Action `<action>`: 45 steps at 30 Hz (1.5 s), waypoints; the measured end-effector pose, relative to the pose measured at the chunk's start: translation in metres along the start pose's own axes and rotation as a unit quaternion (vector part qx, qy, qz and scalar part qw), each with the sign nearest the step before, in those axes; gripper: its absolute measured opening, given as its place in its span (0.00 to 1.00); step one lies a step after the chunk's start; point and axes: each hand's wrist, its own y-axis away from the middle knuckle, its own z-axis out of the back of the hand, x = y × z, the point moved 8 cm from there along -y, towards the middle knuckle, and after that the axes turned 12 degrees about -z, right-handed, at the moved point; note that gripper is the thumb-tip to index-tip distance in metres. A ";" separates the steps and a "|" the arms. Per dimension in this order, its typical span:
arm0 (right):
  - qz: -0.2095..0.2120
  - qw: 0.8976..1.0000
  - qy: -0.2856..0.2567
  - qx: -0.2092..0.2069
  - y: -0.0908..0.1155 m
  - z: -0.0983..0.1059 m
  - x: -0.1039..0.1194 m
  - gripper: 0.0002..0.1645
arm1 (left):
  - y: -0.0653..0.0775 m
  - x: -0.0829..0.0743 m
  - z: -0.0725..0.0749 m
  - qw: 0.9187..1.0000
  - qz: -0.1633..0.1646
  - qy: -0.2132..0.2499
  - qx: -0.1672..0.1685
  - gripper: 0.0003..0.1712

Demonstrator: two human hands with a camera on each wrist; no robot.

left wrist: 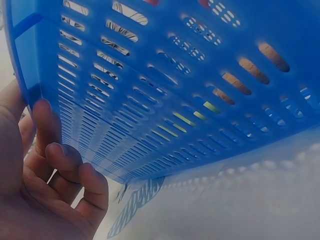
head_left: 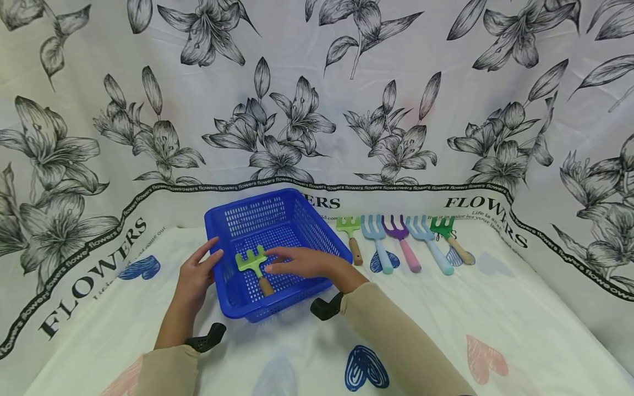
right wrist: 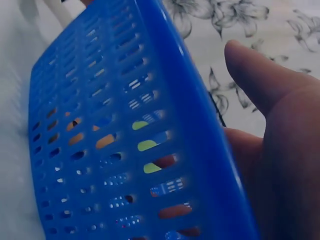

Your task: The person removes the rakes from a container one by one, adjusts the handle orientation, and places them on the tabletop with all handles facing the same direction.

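A blue plastic basket (head_left: 317, 220) with slotted walls sits on the covered table, slightly turned. Inside it lies a light green garden hand fork (head_left: 252, 262) with a wooden handle, tines toward the back. My left hand (head_left: 195, 275) holds the basket's left rim; in the left wrist view several curled fingers (left wrist: 67, 160) show against the outer wall. Over the basket's inside reaches my right hand (head_left: 302, 261), its fingers loosely extended just right of the fork's head. The right wrist view shows the thumb (right wrist: 260, 75) held apart, with the basket wall hiding part of the fingers.
Right of the basket several more hand forks lie in a row: light green (head_left: 349, 225), light blue (head_left: 375, 228), purple with a pink handle (head_left: 396, 228), another light blue (head_left: 421, 230) and dark green (head_left: 443, 226). A flower-printed cloth (head_left: 297, 159) stands behind them.
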 end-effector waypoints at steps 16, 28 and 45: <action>-0.060 0.993 0.010 0.096 -0.010 -0.017 -0.004 0.37 | -0.001 0.002 0.001 1.000 -0.007 0.000 -0.005 0.39; -0.048 0.993 -0.044 0.097 -0.015 -0.017 0.003 0.35 | 0.000 0.000 0.000 1.000 -0.008 0.013 -0.006 0.39; -0.068 0.989 0.007 0.129 -0.027 -0.032 -0.001 0.36 | -0.002 0.001 0.001 1.000 -0.009 0.012 -0.002 0.36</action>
